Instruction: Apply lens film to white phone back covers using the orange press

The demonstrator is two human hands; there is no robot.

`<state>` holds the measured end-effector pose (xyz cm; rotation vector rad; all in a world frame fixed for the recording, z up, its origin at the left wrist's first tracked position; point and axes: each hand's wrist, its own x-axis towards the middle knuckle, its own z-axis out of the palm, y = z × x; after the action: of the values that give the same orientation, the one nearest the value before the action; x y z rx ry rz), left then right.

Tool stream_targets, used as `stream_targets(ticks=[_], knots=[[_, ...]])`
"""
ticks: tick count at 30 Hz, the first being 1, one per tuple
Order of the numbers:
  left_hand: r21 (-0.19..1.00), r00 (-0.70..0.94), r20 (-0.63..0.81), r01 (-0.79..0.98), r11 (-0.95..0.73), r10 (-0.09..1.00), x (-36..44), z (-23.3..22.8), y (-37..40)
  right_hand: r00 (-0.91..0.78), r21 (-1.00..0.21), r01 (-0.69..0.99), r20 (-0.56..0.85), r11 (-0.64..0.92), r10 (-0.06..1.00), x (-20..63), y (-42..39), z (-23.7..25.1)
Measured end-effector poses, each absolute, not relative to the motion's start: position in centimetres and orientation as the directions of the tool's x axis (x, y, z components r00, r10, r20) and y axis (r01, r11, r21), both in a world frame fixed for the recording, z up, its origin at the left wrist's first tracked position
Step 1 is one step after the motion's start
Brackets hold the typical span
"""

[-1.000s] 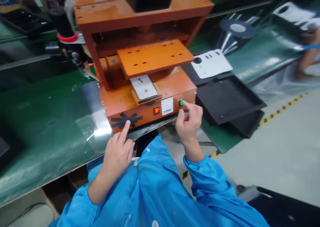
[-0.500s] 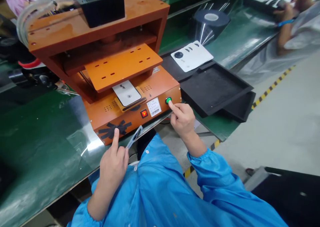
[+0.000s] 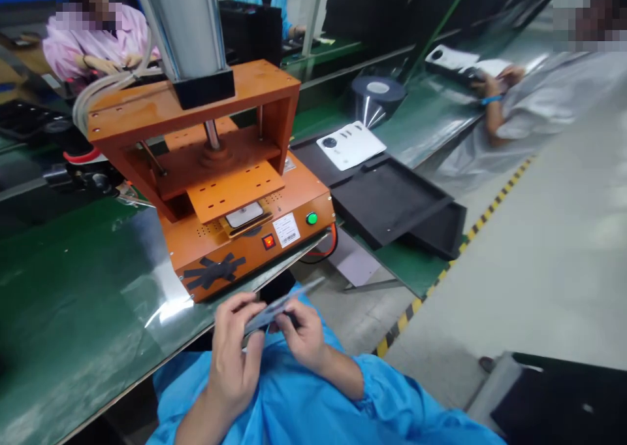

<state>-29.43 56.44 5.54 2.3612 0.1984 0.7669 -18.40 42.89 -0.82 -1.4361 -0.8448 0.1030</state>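
- Head view: the left hand [image 3: 235,350] has its fingers and thumb pinching one end of a thin, flat, bluish-grey piece [image 3: 281,306].
- The fingers of the right hand [image 3: 304,337] are curled, with thumb and forefinger pinching the same piece at its near edge.
- The piece is held tilted, almost edge-on, in front of the person's blue smock, clear of the surface [image 3: 98,314]; its markings are too blurred to read.
- Just beyond, an orange press [image 3: 235,154] stands on the surface, its slotted plate [image 3: 235,190] above a white-faced slab [image 3: 245,214].
- Its front bears black tape strips [image 3: 214,270], a lit red switch [image 3: 268,241], a white label [image 3: 287,229] and a green button [image 3: 311,218].
- Right of the press lie black trays [image 3: 392,200] and a white panel [image 3: 350,146], with a roll of film [image 3: 378,98] behind.
- At far right, a co-worker's hands [image 3: 494,82] are near more white panels.
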Motion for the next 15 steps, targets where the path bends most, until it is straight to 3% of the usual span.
stream_targets(ticks=[3, 5, 6, 8, 11, 15], knots=[[0.508, 0.782, 0.489, 0.105, -0.855, 0.386, -31.5, 5.3, 59.9, 0.870, -0.926, 0.368, 0.374, 0.083, 0.322, -13.1, 42.2, 0.3], [0.468, 0.703, 0.495, 0.279, -0.838, 0.511, -33.7, 5.0, 63.3, 0.937, -0.947, 0.320, 0.318, 0.012, 0.143, -6.4, 41.2, 2.4], [0.460, 0.657, 0.488, 0.366, -0.809, 0.575, -34.8, 4.8, 64.9, 0.951, -0.954, 0.296, 0.290, -0.048, 0.108, -2.5, 40.8, 3.8], [0.449, 0.577, 0.464, 0.501, -0.740, 0.673, -37.0, 4.3, 67.8, 0.984, -0.903, 0.173, 0.139, -0.392, 0.114, 5.2, 40.5, 6.5], [0.449, 0.497, 0.455, 0.588, -0.672, 0.739, -39.2, 2.9, 70.5, 0.990, -0.808, 0.105, 0.032, -0.580, 0.135, 14.5, 41.3, 9.4], [0.448, 0.476, 0.500, 0.572, -0.686, 0.724, -39.7, 0.6, 71.8, 0.988, -0.603, 0.114, -0.018, -0.790, 0.156, 20.0, 43.3, 10.3]])
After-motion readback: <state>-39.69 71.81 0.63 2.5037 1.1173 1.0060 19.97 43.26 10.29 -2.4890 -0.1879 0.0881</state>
